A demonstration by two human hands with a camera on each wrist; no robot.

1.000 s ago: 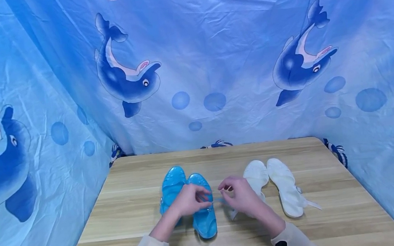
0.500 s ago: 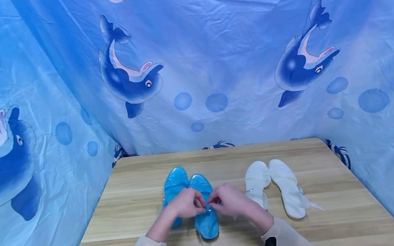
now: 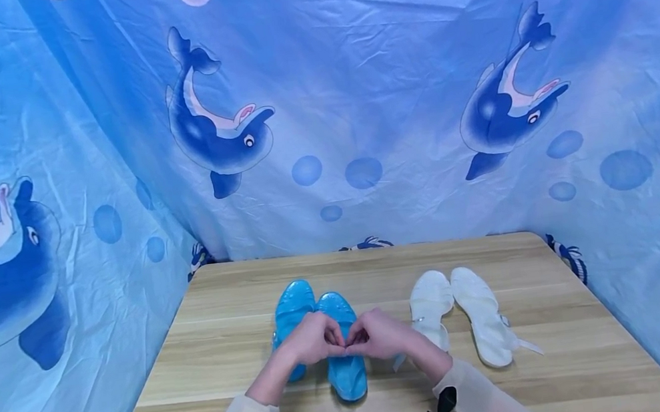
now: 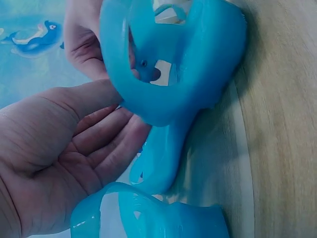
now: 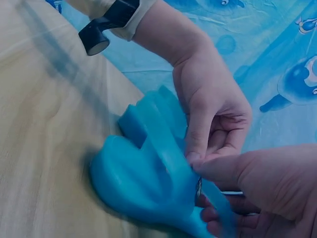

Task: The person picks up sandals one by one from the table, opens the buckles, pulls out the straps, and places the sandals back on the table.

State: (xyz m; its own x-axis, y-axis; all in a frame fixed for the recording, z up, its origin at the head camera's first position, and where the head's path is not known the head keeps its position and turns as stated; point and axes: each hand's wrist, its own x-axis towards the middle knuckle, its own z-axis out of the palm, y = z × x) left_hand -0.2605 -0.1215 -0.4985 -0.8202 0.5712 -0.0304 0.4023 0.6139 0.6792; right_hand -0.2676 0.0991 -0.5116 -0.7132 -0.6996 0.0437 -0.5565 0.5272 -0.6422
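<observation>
The left fingers [image 4: 119,154] grip a blue sandal [image 4: 218,44] near a second blue sandal [image 4: 185,222] on the wooden tabletop [image 4: 285,124].

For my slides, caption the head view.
Left hand and right hand meet over a blue sandal, its mate alongside; white sandals lie to the right on the wooden tabletop.
</observation>
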